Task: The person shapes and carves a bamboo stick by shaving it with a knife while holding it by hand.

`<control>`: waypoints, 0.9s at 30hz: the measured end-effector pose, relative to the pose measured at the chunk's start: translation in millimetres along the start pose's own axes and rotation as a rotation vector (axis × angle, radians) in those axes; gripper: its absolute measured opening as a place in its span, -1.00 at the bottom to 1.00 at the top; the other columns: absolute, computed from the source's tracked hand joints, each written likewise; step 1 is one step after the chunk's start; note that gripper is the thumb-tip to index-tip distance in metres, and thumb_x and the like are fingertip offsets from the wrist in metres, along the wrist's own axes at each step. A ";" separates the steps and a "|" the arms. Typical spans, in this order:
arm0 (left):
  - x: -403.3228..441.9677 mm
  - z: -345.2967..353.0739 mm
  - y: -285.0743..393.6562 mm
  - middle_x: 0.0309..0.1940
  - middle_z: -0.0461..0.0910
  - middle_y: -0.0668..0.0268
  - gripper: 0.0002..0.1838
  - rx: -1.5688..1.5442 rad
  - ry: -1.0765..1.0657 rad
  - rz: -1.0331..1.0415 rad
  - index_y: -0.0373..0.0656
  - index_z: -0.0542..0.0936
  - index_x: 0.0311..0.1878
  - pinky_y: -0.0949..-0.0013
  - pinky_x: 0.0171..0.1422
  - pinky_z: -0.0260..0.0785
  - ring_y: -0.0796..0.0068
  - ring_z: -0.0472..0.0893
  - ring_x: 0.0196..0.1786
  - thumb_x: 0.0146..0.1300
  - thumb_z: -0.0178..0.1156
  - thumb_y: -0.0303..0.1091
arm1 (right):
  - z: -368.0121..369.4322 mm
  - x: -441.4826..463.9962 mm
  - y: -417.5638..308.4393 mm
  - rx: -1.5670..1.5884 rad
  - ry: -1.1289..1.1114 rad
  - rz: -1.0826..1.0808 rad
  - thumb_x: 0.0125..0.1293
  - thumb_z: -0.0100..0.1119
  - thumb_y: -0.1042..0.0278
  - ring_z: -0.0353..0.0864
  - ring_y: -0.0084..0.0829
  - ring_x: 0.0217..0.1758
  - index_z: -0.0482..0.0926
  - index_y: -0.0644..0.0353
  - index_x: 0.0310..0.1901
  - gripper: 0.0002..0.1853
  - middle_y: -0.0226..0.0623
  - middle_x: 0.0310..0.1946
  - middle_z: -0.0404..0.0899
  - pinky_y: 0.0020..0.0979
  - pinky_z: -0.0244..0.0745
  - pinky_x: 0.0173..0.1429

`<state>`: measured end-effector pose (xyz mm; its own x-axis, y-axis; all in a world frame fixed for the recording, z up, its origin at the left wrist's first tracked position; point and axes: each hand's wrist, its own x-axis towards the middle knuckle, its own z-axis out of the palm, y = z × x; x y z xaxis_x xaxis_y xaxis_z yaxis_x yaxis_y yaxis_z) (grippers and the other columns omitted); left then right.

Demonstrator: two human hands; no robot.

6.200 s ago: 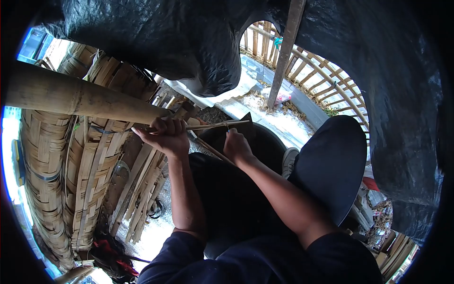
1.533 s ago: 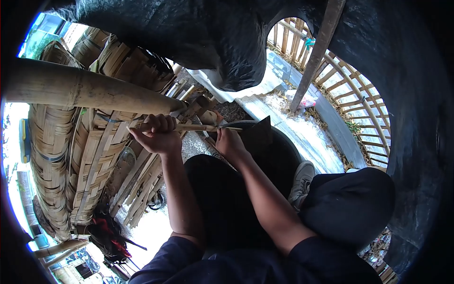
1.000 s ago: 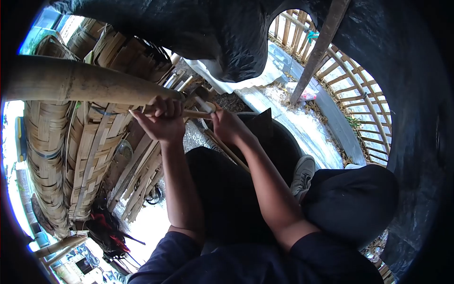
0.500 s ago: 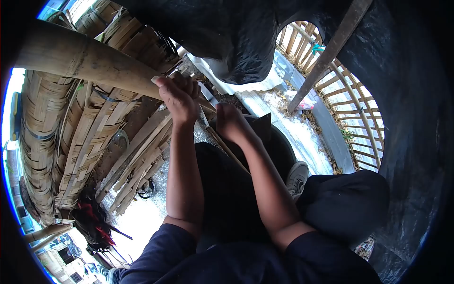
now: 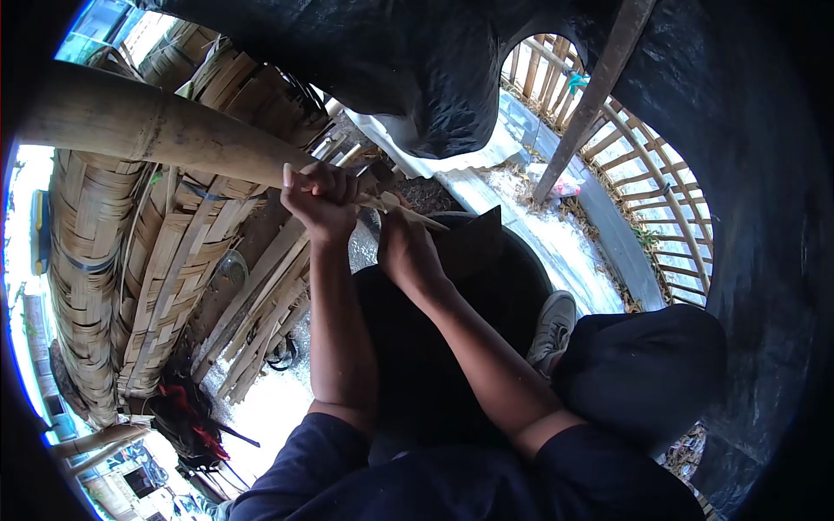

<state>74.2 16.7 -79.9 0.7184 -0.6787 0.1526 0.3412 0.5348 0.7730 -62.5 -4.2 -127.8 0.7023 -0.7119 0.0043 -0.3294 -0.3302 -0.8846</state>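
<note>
My left hand (image 5: 323, 201) is closed in a fist, thumb up, at the lower end of a thick bamboo pole (image 5: 200, 135). A pale bamboo strip (image 5: 422, 219) comes out of this fist and slants down to the right, past my other hand. My right hand (image 5: 407, 247) is closed close beside it, against the strip. The knife whose blade showed between my hands a moment ago is now mostly hidden by my right fist. Below them, a dark, pointed flat piece (image 5: 476, 243) rests over the rim of a black tub (image 5: 532, 252).
Split bamboo slats (image 5: 265, 304) and rolled woven bamboo (image 5: 91, 217) lie to the left. Black sheeting (image 5: 408, 69) hangs overhead. A slanting post (image 5: 595, 100) and a bamboo fence (image 5: 665, 195) stand at the right. My shoe (image 5: 553, 326) is beside the tub.
The bamboo strip has swung from pointing steeply down to lying flatter, toward the right. My right hand has shifted slightly left and down, and the knife blade has gone from sight.
</note>
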 end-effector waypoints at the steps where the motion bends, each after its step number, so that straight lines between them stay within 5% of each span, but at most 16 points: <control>1: -1.4 6.4 3.4 -0.82 -0.11 0.52 -0.36 0.012 -0.071 0.001 -0.02 0.08 -0.74 0.42 -0.62 -0.27 0.62 -0.13 -0.75 0.36 -0.23 0.22 | 8.0 -0.9 16.4 0.002 -0.022 0.075 0.29 -0.04 0.43 0.63 0.10 -0.27 0.45 0.32 -0.29 -0.87 0.11 -0.41 0.59 0.01 0.54 -0.18; 3: -1.8 2.4 2.7 -0.82 -0.12 0.52 -0.35 0.030 -0.103 0.022 -0.02 0.06 -0.74 0.42 -0.63 -0.28 0.62 -0.13 -0.75 0.35 -0.23 0.23 | 30.0 -3.5 67.5 0.023 0.032 0.062 0.39 -0.11 0.38 0.59 0.16 -0.37 0.44 0.34 -0.25 -0.81 0.16 -0.49 0.55 0.03 0.49 -0.25; 8: 0.6 6.0 2.2 -0.83 -0.13 0.52 -0.36 0.063 -0.078 0.013 0.02 0.03 -0.73 0.42 -0.63 -0.31 0.63 -0.16 -0.76 0.34 -0.28 0.28 | 9.6 9.9 33.0 0.035 -0.004 -0.015 0.42 -0.14 0.32 0.59 0.16 -0.34 0.49 0.37 -0.32 -0.70 0.20 -0.49 0.54 0.06 0.48 -0.21; 10: -3.2 1.3 3.5 -0.84 -0.14 0.53 -0.37 0.082 -0.035 0.000 0.03 0.02 -0.71 0.41 -0.63 -0.32 0.63 -0.18 -0.76 0.34 -0.30 0.28 | 14.4 8.2 30.4 0.119 0.077 0.086 0.43 -0.16 0.32 0.59 0.15 -0.31 0.50 0.40 -0.33 -0.67 0.22 -0.48 0.54 0.05 0.48 -0.17; 14: 2.0 3.4 5.0 -0.84 -0.14 0.53 -0.38 0.134 -0.057 0.027 0.04 0.01 -0.69 0.41 -0.63 -0.33 0.64 -0.20 -0.74 0.33 -0.32 0.30 | 27.6 1.8 116.1 0.043 -0.111 0.308 0.42 -0.14 0.32 0.60 0.14 -0.23 0.53 0.43 -0.26 -0.68 0.25 -0.38 0.56 0.03 0.49 -0.13; 18: 8.7 11.2 2.2 -0.84 -0.15 0.53 -0.38 0.175 0.006 0.045 0.04 0.02 -0.69 0.41 -0.63 -0.33 0.64 -0.20 -0.74 0.33 -0.31 0.30 | 9.4 21.1 72.7 0.190 -0.057 0.044 0.39 -0.13 0.34 0.60 0.13 -0.20 0.54 0.43 -0.19 -0.69 0.25 -0.34 0.57 0.02 0.51 -0.10; 23: 5.4 11.8 3.8 -0.83 -0.15 0.53 -0.38 0.168 0.093 0.034 0.05 0.02 -0.69 0.42 -0.63 -0.33 0.64 -0.19 -0.74 0.34 -0.30 0.30 | 27.6 2.9 150.2 0.024 -0.224 0.185 0.39 -0.14 0.34 0.59 0.16 -0.17 0.53 0.44 -0.17 -0.69 0.28 -0.33 0.56 0.04 0.49 -0.08; 27: 10.4 12.9 -1.6 -0.82 -0.15 0.53 -0.38 0.156 0.040 0.035 0.05 0.03 -0.68 0.40 -0.63 -0.34 0.64 -0.19 -0.74 0.34 -0.29 0.31 | 20.4 0.6 140.2 0.026 -0.186 0.297 0.40 -0.13 0.33 0.58 0.18 -0.16 0.54 0.43 -0.26 -0.68 0.28 -0.35 0.55 0.04 0.47 -0.08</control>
<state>73.4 2.3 -71.7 0.7526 -0.6390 0.1588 0.2193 0.4707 0.8546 -95.4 -38.4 -261.3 0.6820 -0.6488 -0.3374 -0.5216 -0.1081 -0.8463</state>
